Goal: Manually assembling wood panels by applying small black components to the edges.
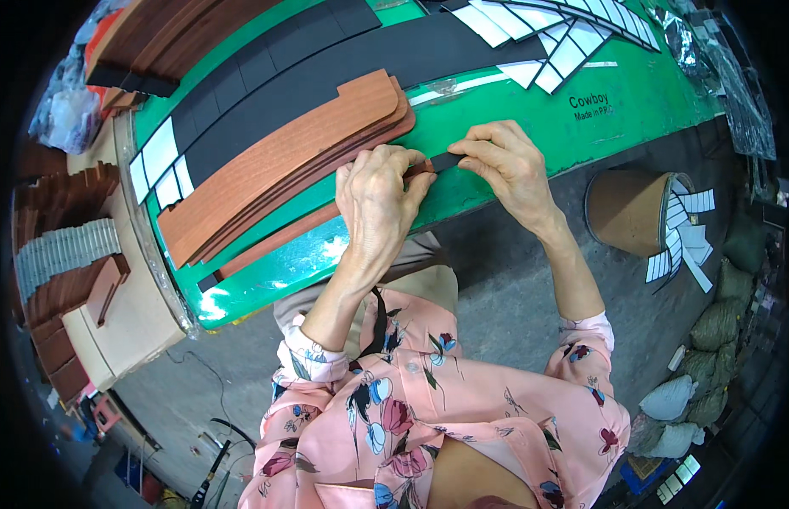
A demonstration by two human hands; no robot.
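My left hand (379,197) is closed around a narrow brown wood-look strip (280,241), near its right end. That strip lies along the front edge of the green tabletop, and a small black piece covers its far left end. Between thumb and fingers, my right hand (506,165) pinches a short black strip (446,161) that meets the brown piece's right end. Whether the two are stuck together is hidden by my fingers. Just beyond my left hand lies a stack of curved brown wood-look boards (284,157) with notched ends.
Black sheets (326,72) cut into strips cover the green table (530,114) behind the boards. White-backed pieces (572,55) lie at the back right. More brown boards (170,38) stand back left. A brown bin (627,212) with white scraps stands on the floor at right.
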